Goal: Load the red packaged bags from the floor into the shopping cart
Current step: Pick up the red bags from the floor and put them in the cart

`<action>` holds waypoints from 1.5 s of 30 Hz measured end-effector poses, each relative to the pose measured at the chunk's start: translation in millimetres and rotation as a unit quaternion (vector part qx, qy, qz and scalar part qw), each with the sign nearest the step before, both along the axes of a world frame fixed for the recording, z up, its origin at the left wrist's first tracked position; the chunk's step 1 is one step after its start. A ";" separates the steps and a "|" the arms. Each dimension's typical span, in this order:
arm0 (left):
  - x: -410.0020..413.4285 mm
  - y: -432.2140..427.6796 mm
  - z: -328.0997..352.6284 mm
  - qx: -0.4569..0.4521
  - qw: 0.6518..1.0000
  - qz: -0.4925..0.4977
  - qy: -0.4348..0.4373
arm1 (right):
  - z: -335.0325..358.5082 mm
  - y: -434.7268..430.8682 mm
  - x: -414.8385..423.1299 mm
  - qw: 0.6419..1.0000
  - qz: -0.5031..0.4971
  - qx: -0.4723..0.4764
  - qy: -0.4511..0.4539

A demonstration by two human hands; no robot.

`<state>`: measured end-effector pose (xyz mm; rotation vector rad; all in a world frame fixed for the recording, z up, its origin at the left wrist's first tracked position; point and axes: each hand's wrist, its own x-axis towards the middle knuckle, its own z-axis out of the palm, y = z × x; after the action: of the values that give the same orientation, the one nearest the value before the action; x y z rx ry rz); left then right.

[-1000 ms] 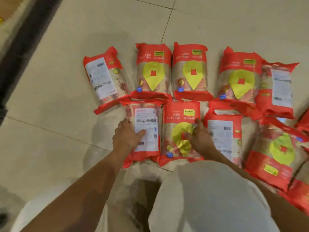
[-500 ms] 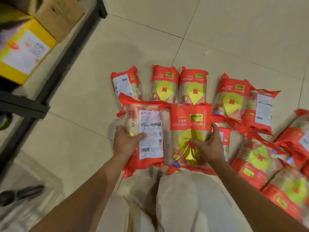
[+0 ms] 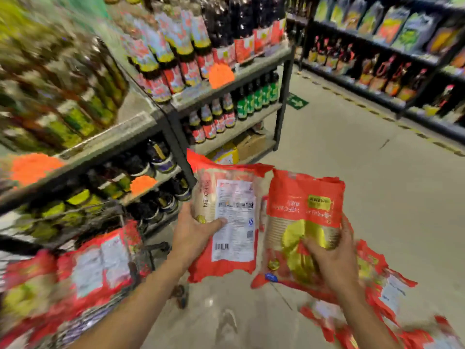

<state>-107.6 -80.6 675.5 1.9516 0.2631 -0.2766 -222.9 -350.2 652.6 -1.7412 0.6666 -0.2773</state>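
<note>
Red bags: left hand (image 3: 192, 236) fingers grip label-side bag (image 3: 230, 222), right hand (image 3: 329, 258) fingers grip yellow-print bag (image 3: 304, 217). Swing both left of the fingers, over the cart (image 3: 125, 250); let go low onto the bags loaded there (image 3: 95, 268).

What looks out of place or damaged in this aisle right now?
Red bags lie strewn on the floor at lower right, some overlapping, where shoppers would walk. The bags in the left hand and right hand look crumpled but unbroken. No spill shows.

Shelves (image 3: 161, 122) block left; aisle floor (image 3: 377, 185) open right
</note>
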 end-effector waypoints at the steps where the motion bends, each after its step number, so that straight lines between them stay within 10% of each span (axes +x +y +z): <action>1: -11.3 23.4 19.9 0.002 1.000 0.025 -0.015 | 14.8 19.3 3.6 1.000 0.019 0.004 -0.013; 20: -169.6 421.8 57.3 -0.009 0.918 0.395 -0.019 | 41.6 432.7 60.8 0.921 0.376 0.105 -0.002; 31: -18.4 601.8 -102.1 -0.077 0.936 0.332 0.090 | -72.4 590.5 174.2 0.940 0.323 -0.018 0.106; 45: 68.5 604.2 -326.1 0.029 0.941 0.265 0.208 | -287.1 602.4 240.6 0.905 0.319 -0.113 0.259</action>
<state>-39.1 523.6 349.4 1.7832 1.0635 -0.3227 17.8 252.3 365.5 -2.1760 0.4022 0.6070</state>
